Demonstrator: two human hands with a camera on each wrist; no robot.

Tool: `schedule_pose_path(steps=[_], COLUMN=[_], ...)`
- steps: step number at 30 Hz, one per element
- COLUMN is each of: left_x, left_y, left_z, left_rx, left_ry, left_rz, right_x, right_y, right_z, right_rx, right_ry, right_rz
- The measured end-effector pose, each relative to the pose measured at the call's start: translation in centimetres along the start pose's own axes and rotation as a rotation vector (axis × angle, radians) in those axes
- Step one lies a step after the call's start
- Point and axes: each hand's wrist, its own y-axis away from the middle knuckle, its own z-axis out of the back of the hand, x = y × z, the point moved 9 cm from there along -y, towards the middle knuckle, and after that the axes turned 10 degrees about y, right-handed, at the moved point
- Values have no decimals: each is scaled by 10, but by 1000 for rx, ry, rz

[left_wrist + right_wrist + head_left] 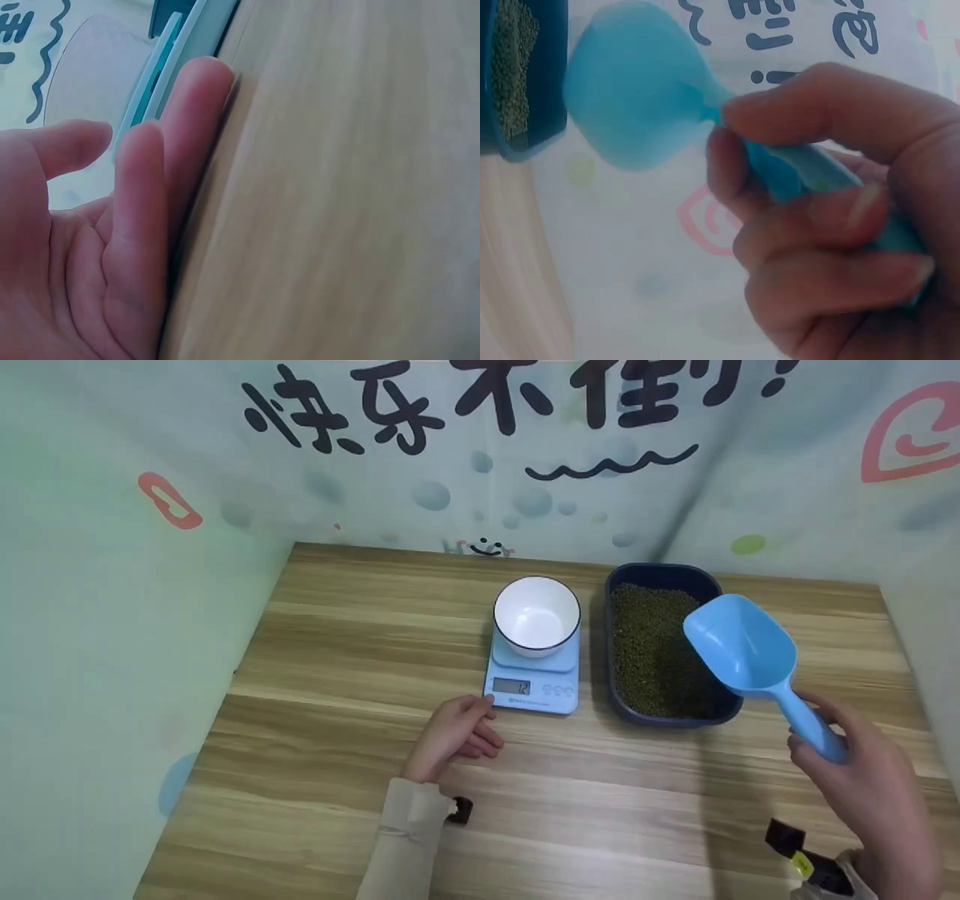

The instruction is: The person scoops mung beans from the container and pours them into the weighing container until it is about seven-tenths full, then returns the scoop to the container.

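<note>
Right hand (870, 765): fingers and thumb curled round a handle; grasp looks firm.
Blue scoop (742, 649): in that grasp, held in the air; head forward and left of the fingers, hollow upward, no contents seen. Risk: rolling or dipping if the wrist turns, since the head sits well out from the fingers.
Dark blue tub (675, 721): left of the grip, its right rim overlapped by the scoop head in the head view; apart from it in the right wrist view. Risk: a knocked wall, perhaps a shifted tub, if the scoop swings left too low.
Brown-green granules (649, 637): inside the tub, left of the grip and past the scoop head. Risk: small grains scattering over the rim if the scoop digs fast or lifts overfull.
White bowl (536, 615): farther left of the grip, beyond the tub; upright, bare inside. Risk: spillage or tipping, the scoop looking wide for its mouth.
Light blue scale (536, 706): beneath the bowl, well left of the grip; small digits, apparently "12". Risk: a false reading from stray grains or a leaning finger.
Left hand (457, 727): well left of the grip; fingers loosely bent, grasping nothing, at the scale's near left corner. Pressure there: cannot tell. Risk: nudging the scale.
Wooden table (360, 660): below the grip. Risk: catching dropped grains between tub and scale.
</note>
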Motion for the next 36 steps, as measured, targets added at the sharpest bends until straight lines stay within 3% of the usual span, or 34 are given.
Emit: schedule_pose_path(steps=[7, 11, 15, 20, 25, 36], left_x=[-14, -7, -1, -3, -9, -9], left_y=[-1, -1, -2, -7, -7, -3], left_z=[1, -6, -10, -7, -6, -5], left_rx=[-16, -28, -48, -91, -86, -74], left_ry=[-7, 40, 89, 37, -25, -10], left_rz=[-40, -42, -47, -80, -111, -120], right_x=[2, 5, 6, 6, 5, 22], right_y=[3, 7, 9, 10, 8, -11], right_z=[8, 18, 19, 13, 3, -24], right_rx=[-33, -83, -75, -51, -12, 51], right_ry=[47, 78, 63, 44, -7, -89], right_rz=[-30, -14, -4, 16, -13, 56])
